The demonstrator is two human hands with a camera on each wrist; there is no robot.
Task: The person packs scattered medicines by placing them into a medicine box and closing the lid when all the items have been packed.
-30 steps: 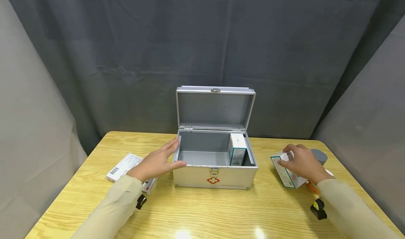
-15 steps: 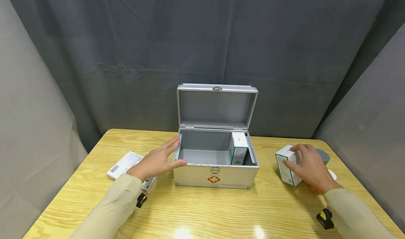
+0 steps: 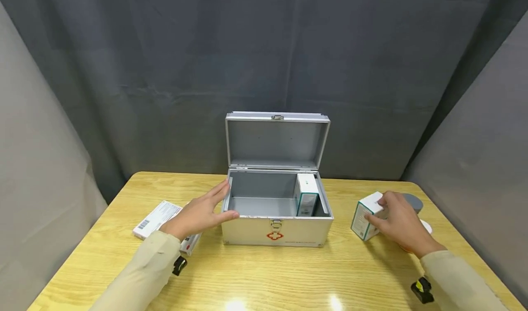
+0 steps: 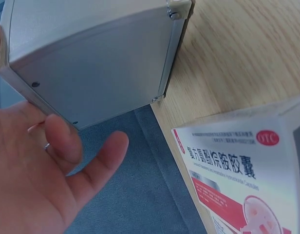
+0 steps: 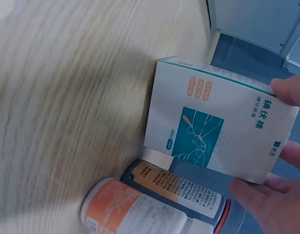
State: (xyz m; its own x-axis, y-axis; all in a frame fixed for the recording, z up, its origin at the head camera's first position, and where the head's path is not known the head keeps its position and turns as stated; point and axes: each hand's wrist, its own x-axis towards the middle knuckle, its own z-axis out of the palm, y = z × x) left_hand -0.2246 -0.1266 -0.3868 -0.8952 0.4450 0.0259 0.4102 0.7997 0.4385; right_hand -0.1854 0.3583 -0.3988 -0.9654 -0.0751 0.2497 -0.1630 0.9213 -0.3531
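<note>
A silver first-aid case (image 3: 251,231) stands with its lid up in the middle of the table. Inside, at its right end, a white-and-teal box (image 3: 307,196) is upright. My left hand (image 3: 200,215) touches the case's left rim, its fingers extended. On the right, my right hand (image 3: 402,221) grips another white-and-teal carton, a box of iodine cotton swabs (image 3: 365,217). In the right wrist view, thumb and fingers hold the swab box (image 5: 228,129) near one end; whether it is off the table cannot be told.
Two medicine boxes lie left of the case: a flat white box (image 3: 158,217) and another box (image 3: 189,243), partly behind the left forearm. Beside the right hand stand a grey bottle (image 5: 174,187) and a white-and-orange bottle (image 5: 130,209). Dark curtain hangs behind the table.
The swab box has turned from tilted to nearly upright and shifted a little left with the right hand, away from the bottles. My left hand stays at the case's rim.
</note>
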